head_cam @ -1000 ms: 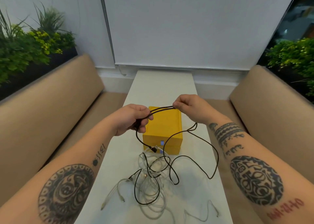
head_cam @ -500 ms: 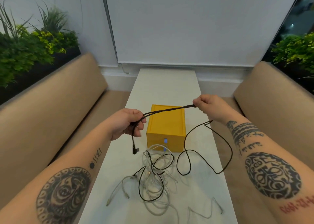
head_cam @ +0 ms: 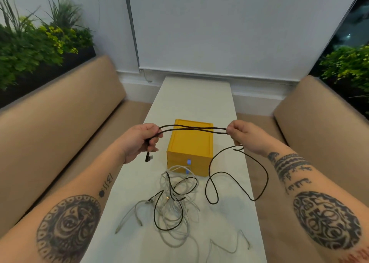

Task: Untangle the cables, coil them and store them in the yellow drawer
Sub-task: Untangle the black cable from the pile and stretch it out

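Observation:
A black cable [head_cam: 191, 130] is stretched as a doubled strand between my two hands, above the yellow drawer box [head_cam: 189, 147]. My left hand [head_cam: 139, 141] grips one end of the loop, with the cable's plug hanging just below it. My right hand [head_cam: 241, 133] pinches the other end. The rest of the black cable droops from my right hand in a long loop over the table's right edge. In front of the box lies a tangle of white and black cables [head_cam: 173, 202].
The box and cables sit on a narrow white table [head_cam: 191, 99] between two tan benches [head_cam: 50, 123]. Planters with green plants stand behind both benches. A white blind covers the wall ahead.
My hands have moved apart, stretching the doubled black cable longer across the box. The hanging plug end at my left hand has risen off the pile.

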The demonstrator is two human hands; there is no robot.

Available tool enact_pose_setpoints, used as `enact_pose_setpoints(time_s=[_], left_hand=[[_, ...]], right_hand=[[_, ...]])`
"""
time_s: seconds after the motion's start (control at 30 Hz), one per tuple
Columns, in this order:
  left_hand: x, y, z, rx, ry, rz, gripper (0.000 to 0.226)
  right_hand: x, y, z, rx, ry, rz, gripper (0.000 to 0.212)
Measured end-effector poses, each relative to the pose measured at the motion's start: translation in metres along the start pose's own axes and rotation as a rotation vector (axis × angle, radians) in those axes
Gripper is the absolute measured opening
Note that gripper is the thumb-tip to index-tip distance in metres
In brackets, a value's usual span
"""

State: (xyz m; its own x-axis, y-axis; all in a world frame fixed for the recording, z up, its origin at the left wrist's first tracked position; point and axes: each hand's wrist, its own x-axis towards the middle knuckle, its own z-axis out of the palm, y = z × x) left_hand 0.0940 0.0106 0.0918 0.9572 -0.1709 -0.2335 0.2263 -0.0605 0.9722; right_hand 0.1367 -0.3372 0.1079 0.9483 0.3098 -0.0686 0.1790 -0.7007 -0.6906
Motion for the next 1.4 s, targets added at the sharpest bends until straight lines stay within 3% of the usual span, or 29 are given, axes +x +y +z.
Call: enact_pose_setpoints(time_s=[0.1,0.23,0.43,0.5,0.7,0.8,1.0,1.1,1.17,1.23,1.3,1.33,1.4], left_hand=[[-0.003,-0.006,0.011,0.007,0.074,0.045,0.028],[-0.007,0.002,0.027,0.11,0.107,0.087,0.03],[-0.022,0.037,0.066,0.558,0.06,0.159,0.024],[-0.025,0.04,0.066,0.588,0.023,0.168,0.025],[-0.029,0.028,0.04,0.548,-0.076,0.115,0.027],[-0.025,0.024,0.027,0.403,-0.063,0.094,0.024],[-0.017,0.027,0.032,0.142,0.122,0.098,0.021],[0.002,0.042,0.05,-0.311,0.398,0.101,0.015],[0.011,0.053,0.065,-0.731,0.485,0.086,0.037],[0.014,0.055,0.083,-0.991,0.419,0.033,0.07],[0.013,0.048,0.102,-1.056,0.27,-0.066,0.097],[0.013,0.044,0.112,-1.05,0.187,-0.096,0.102],[0.015,0.046,0.126,-0.958,0.158,-0.053,0.075]], right_hand=[[-0.008,0.002,0.018,0.07,-0.029,0.015,0.026],[-0.021,-0.012,0.038,0.147,-0.089,-0.02,0.051],[-0.029,-0.06,0.071,0.274,-0.067,-0.146,0.035],[-0.031,-0.061,0.074,0.383,-0.04,-0.141,0.026],[-0.031,-0.041,0.08,0.558,-0.022,-0.076,0.025],[-0.029,-0.038,0.077,0.558,-0.001,-0.067,0.026],[-0.021,-0.043,0.071,0.586,0.059,-0.04,0.026],[-0.013,-0.053,0.068,0.637,0.089,-0.022,0.024],[-0.009,-0.062,0.068,0.708,0.138,0.012,0.022],[-0.006,-0.072,0.07,0.786,0.205,0.048,0.021],[-0.003,-0.079,0.076,0.793,0.271,0.048,0.022],[-0.003,-0.082,0.079,0.76,0.299,0.038,0.023],[-0.003,-0.083,0.085,0.627,0.34,-0.005,0.023]])
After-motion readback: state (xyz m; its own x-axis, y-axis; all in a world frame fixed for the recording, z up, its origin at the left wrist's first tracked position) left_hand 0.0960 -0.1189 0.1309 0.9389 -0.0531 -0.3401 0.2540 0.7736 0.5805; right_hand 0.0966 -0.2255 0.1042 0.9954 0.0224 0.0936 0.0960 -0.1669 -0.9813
